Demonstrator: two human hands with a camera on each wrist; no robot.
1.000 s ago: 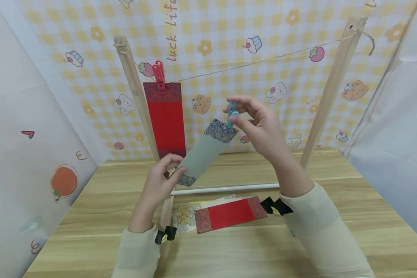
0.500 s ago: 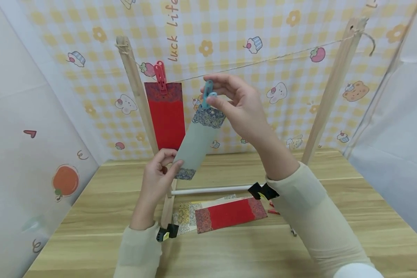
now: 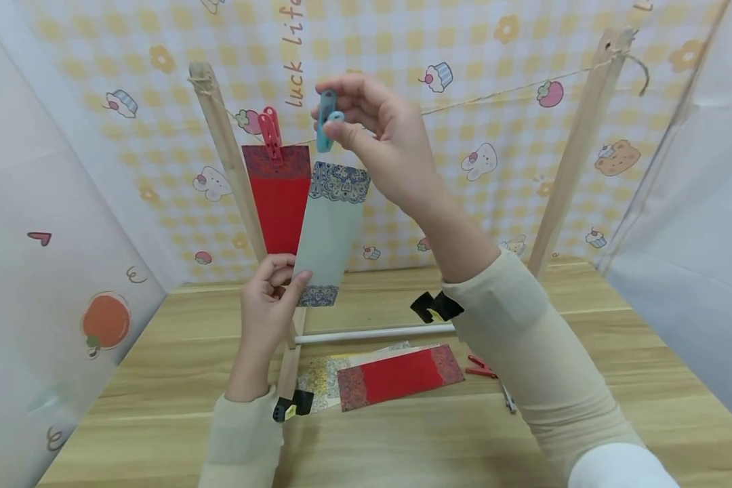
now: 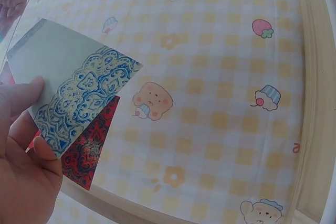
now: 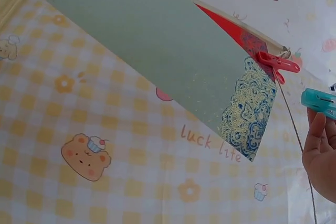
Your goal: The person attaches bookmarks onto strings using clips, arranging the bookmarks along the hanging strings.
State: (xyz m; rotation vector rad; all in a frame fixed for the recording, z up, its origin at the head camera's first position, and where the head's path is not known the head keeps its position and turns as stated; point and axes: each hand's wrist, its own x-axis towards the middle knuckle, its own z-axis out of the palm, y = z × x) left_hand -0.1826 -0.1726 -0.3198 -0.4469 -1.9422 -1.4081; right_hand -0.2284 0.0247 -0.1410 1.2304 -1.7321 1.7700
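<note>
My left hand (image 3: 271, 291) pinches the lower end of a pale green card (image 3: 329, 240) between thumb and fingers. Blue lace patterns band both of its ends, and it stands nearly upright just below the string (image 3: 482, 97). Above the card's top edge, my right hand (image 3: 390, 139) pinches a blue clothespin (image 3: 326, 122); the right wrist view shows the clothespin apart from the card. Close by on the left hangs a red card (image 3: 274, 210), fixed to the string by a red clothespin (image 3: 271, 135). The green card overlaps part of this red card.
Wooden posts stand at left (image 3: 226, 142) and right (image 3: 579, 156), carrying the string. On the table lie another red card (image 3: 402, 377), a yellow-patterned card (image 3: 323, 376) partly under it, and red clothespins (image 3: 480, 369) near the right sleeve. A white rod (image 3: 372, 333) runs between the posts.
Both hands have moved the green card up and left, and it has turned more upright. The right hand has risen with the blue clothespin toward the string beside the hanging red card.
</note>
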